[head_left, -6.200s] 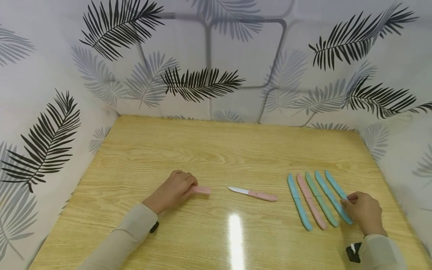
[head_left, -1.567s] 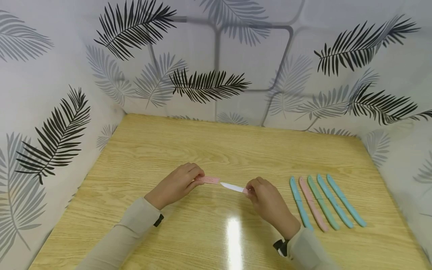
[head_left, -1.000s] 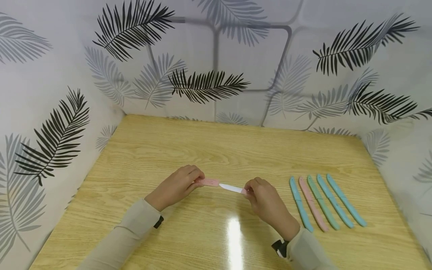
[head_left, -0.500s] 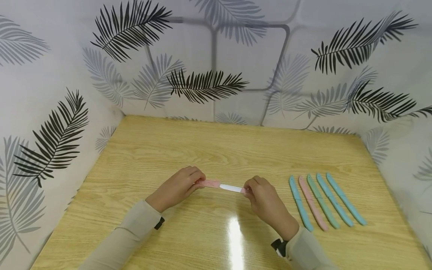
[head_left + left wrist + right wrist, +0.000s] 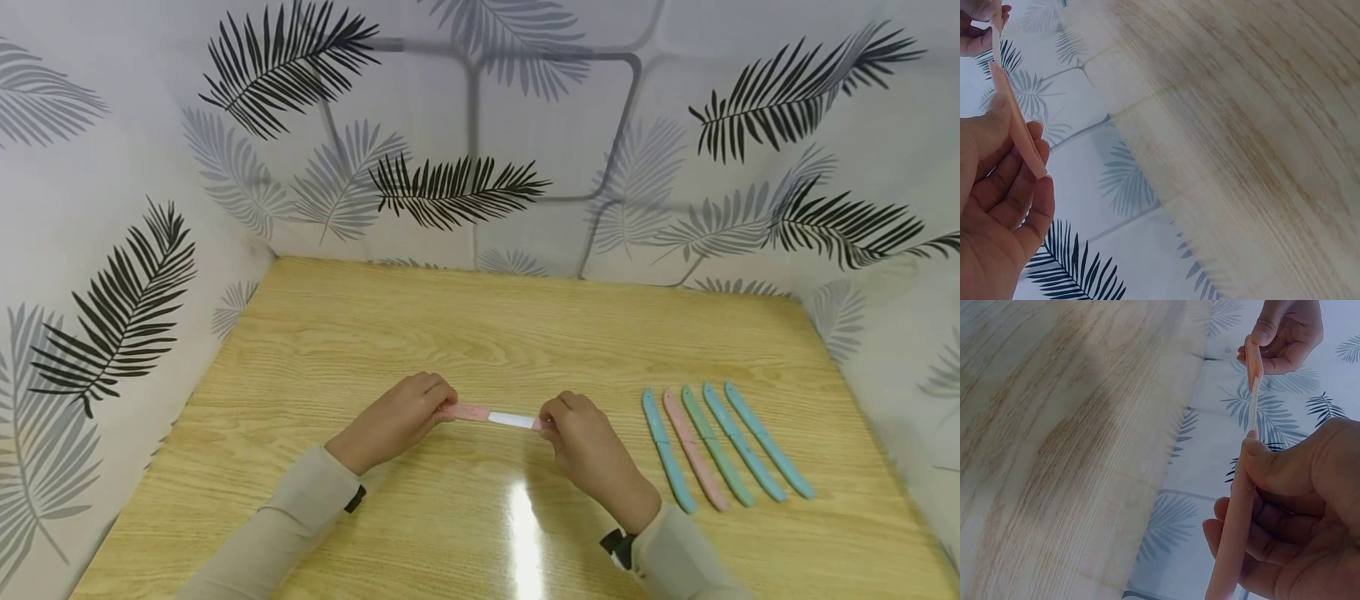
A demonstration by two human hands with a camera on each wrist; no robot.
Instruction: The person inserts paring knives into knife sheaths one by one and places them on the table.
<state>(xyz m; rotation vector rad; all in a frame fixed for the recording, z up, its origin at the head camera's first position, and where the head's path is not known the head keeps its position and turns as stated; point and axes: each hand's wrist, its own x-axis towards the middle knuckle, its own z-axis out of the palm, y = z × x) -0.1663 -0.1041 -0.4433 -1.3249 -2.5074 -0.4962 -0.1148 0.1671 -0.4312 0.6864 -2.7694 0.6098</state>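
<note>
My left hand (image 5: 402,417) pinches a pink knife sheath (image 5: 471,412) between thumb and fingers, its mouth facing right. Opposite it, my right hand (image 5: 588,442) grips the pink handle (image 5: 1235,531) of a small paring knife, mostly hidden by the fingers in the head view. The white blade (image 5: 512,420) points left, in line with the sheath, and its tip is at the sheath's mouth. From the left wrist, the sheath (image 5: 1019,125) lies along the fingers with the thumb on top.
To the right of my right hand, several sheathed knives lie side by side on the wooden table (image 5: 420,325): blue (image 5: 667,454), pink (image 5: 696,450), green (image 5: 718,446) and more blue (image 5: 768,442). A leaf-patterned cloth (image 5: 525,108) rises behind the table.
My right hand left the blue knife at the right and took up the pink paring knife. Its blade came into line with the sheath, and the gap between tip and mouth closed.
</note>
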